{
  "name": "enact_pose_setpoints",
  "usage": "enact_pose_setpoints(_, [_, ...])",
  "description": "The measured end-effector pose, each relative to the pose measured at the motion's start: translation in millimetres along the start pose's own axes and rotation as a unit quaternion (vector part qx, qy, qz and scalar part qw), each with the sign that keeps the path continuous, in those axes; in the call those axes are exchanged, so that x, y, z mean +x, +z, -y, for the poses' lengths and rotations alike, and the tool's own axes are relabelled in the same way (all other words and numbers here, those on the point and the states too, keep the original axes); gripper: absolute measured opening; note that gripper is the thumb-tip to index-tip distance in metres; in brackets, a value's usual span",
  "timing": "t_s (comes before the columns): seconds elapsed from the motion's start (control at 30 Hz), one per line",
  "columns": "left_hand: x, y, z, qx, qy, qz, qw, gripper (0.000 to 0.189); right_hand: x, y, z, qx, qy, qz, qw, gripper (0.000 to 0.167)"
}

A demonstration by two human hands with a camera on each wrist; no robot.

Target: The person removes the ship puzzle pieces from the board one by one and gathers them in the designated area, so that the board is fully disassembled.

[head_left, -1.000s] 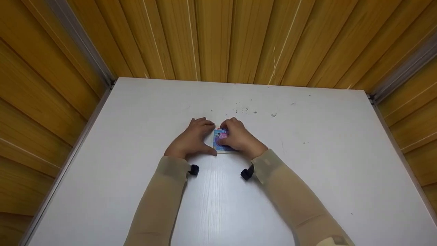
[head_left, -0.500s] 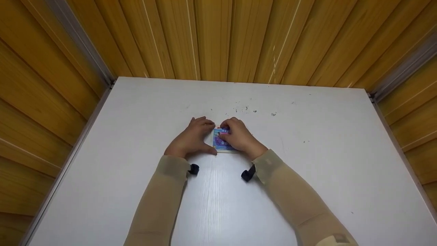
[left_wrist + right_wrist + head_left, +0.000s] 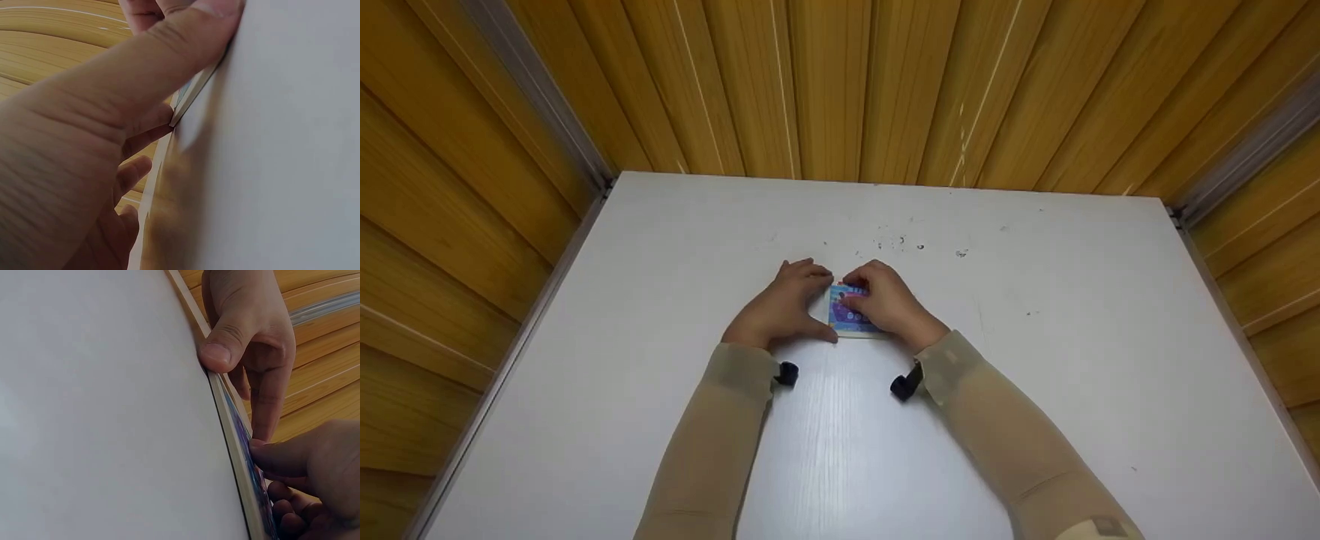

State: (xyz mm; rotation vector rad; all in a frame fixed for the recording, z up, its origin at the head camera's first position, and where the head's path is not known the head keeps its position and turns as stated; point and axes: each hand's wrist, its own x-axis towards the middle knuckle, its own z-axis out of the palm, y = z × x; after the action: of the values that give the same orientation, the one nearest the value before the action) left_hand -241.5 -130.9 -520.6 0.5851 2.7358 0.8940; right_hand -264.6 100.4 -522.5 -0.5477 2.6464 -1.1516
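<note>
A small flat wooden puzzle board [image 3: 844, 328] with a blue and purple picture lies on the white table. My left hand [image 3: 784, 304] holds its left side, thumb at the near corner and fingers at the far corner. In the left wrist view the left thumb [image 3: 169, 48] lies along the board's pale edge. Over the board's right part, my right hand [image 3: 889, 300] has its thumb and curled fingers on the picture, at a pink puzzle piece [image 3: 851, 294] mostly hidden under them. The right wrist view shows the right thumb [image 3: 281, 455] touching the picture surface.
The white table [image 3: 1035, 360] has dark scuff marks [image 3: 900, 244] beyond the hands. Yellow wood-patterned panels [image 3: 840, 90] enclose its back and sides. Small black cameras [image 3: 904, 384] sit at both wrists.
The right thumb and fingers have shifted slightly; the pink patch beside them shows less and more of the purple picture is visible. The left hand and board have stayed in place.
</note>
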Motion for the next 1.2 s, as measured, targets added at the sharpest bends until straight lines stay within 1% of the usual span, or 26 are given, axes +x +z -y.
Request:
enact_pose_setpoints(0.27, [-1.5, 1.7, -0.7, 0.002, -0.011, 0.002, 0.9999, 0.109, -0.9, 3, 1, 0.004, 0.002, -0.003, 1.0000, 0.038])
enact_pose_setpoints(0.53, [-1.3, 0.2, 0.0, 0.002, -0.007, 0.006, 1.0000, 0.108, -1.0, 5, 2, 0.011, 0.003, -0.015, 0.9998, 0.036])
enact_pose_setpoints(0.63, [0.1, 1.3, 1.9, 0.000, 0.000, 0.002, 1.0000, 0.109, -1.9, 5, 1, 0.023, 0.000, -0.018, 0.9996, 0.035])
enact_pose_setpoints(0.77, [1.0, 1.8, 3.2, 0.009, 0.008, -0.004, 0.9999, 0.110, -3.7, 4, -2, 0.041, 0.000, -0.029, 0.9987, 0.034])
enact_pose_setpoints(0.9, [0.5, 1.6, 2.7, 0.018, 0.009, -0.003, 0.9998, 0.112, -5.0, 4, -6, 0.052, 0.002, -0.044, 0.9977, 0.033])
enact_pose_setpoints(1.2, [-0.9, 1.7, 0.8, 0.004, 0.000, -0.004, 1.0000, 0.108, -2.9, 4, -9, 0.062, -0.007, -0.054, 0.9966, 0.026])
